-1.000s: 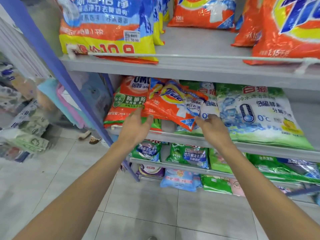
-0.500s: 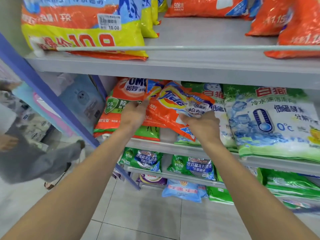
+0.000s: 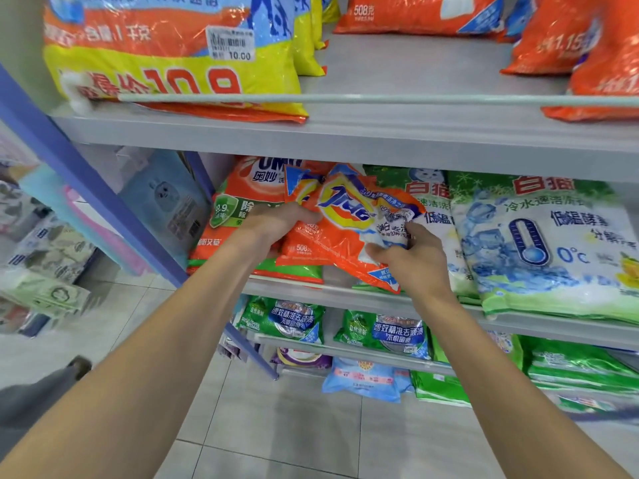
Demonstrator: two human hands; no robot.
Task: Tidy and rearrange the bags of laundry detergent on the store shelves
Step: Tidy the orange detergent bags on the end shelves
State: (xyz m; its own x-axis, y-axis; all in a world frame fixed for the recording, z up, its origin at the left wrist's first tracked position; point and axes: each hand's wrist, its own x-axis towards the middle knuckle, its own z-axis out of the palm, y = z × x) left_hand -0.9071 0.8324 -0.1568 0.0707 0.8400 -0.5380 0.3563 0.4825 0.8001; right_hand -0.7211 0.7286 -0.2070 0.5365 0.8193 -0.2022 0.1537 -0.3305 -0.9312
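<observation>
Both bare arms stretch forward. The left hand [image 3: 276, 223] seems to grip the orange bag [image 3: 340, 238] at its left edge, fingertips hidden; the right hand [image 3: 413, 260] pinches its right side.

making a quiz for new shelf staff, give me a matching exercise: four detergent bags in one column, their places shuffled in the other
1. orange Tide bag
2. bag with 10.00 price sticker
3. bag with thermometer picture
4. light blue bag

a. lowest row in view
b. top shelf, left
c. held by left hand and right hand
d. middle shelf, right

Pairs: 1-c, 2-b, 3-d, 4-a
</observation>
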